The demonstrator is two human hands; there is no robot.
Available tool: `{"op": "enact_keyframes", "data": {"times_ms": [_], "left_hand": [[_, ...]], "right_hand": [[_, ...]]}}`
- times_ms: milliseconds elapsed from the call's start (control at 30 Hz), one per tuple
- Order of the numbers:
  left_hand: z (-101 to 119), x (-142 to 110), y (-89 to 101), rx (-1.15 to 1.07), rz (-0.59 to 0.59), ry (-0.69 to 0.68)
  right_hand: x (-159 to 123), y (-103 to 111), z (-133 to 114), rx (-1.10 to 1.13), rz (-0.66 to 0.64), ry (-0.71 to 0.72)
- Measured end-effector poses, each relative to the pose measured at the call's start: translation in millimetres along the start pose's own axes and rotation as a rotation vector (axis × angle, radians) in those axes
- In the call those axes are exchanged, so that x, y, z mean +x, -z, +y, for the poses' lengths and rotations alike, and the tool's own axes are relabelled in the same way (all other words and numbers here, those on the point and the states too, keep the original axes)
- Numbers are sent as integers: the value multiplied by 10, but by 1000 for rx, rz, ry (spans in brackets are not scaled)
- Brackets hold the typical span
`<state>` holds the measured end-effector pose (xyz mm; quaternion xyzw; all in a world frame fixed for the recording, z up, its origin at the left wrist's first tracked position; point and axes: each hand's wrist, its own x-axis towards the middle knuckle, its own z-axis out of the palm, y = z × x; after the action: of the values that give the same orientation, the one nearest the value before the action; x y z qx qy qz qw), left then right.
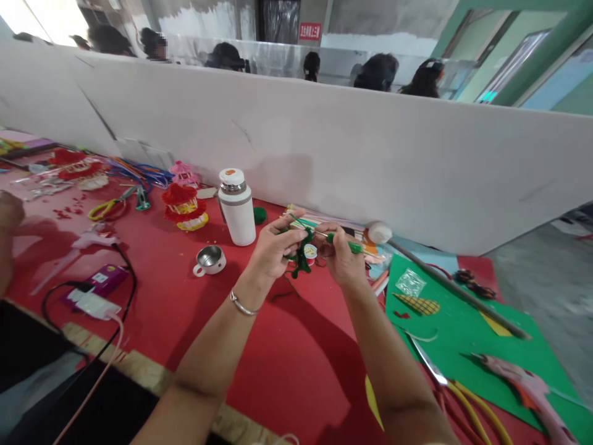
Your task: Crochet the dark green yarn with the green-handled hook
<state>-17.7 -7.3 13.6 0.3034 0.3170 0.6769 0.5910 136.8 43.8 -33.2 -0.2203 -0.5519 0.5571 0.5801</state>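
Note:
Above the red table, my left hand [274,247] pinches a small dark green crocheted piece [302,261], with a strand of yarn running over its raised index finger. My right hand [345,262] grips a crochet hook [354,247] by its green handle. The hook's thin metal shaft points left, and its tip meets the green piece near my left fingertips; the exact loop is too small to make out. Behind my left hand sits a ball of green yarn [260,215]. A small round tub with a pale top [310,252] shows between the hands.
A white thermos [236,213] and metal cup [210,259] stand left of my hands. Red and yellow crafted pieces [184,207] lie farther left. At right, scissors [433,364] and a pink glue gun [523,383] rest by a green sheet [467,330]. A white partition [324,148] bounds the table.

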Motion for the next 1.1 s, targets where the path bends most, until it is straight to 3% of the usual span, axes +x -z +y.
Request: {"op": "enact_keyframes", "data": {"times_ms": [133,300,400,533,633,933,1100], "left_hand": [[35,-11,18,2,-39,27],[81,-1,63,35,-94,28],[111,6,96,66,-133,27],[133,-3,119,86,-151,20],[140,-5,129,75,-157,29],[164,27,186,73,-187,86],[134,4,134,155,-75,-89]], "right_hand": [[12,116,7,-161,-57,131],[38,196,-189,-436,-164,334],[35,180,-314,-558,-223,431],[-9,89,-368,-632,-191,516],[-42,42,-367,-624,-166,546],[24,129,-409,-661,-286,589],[4,93,-390,-659,-213,561]]}}
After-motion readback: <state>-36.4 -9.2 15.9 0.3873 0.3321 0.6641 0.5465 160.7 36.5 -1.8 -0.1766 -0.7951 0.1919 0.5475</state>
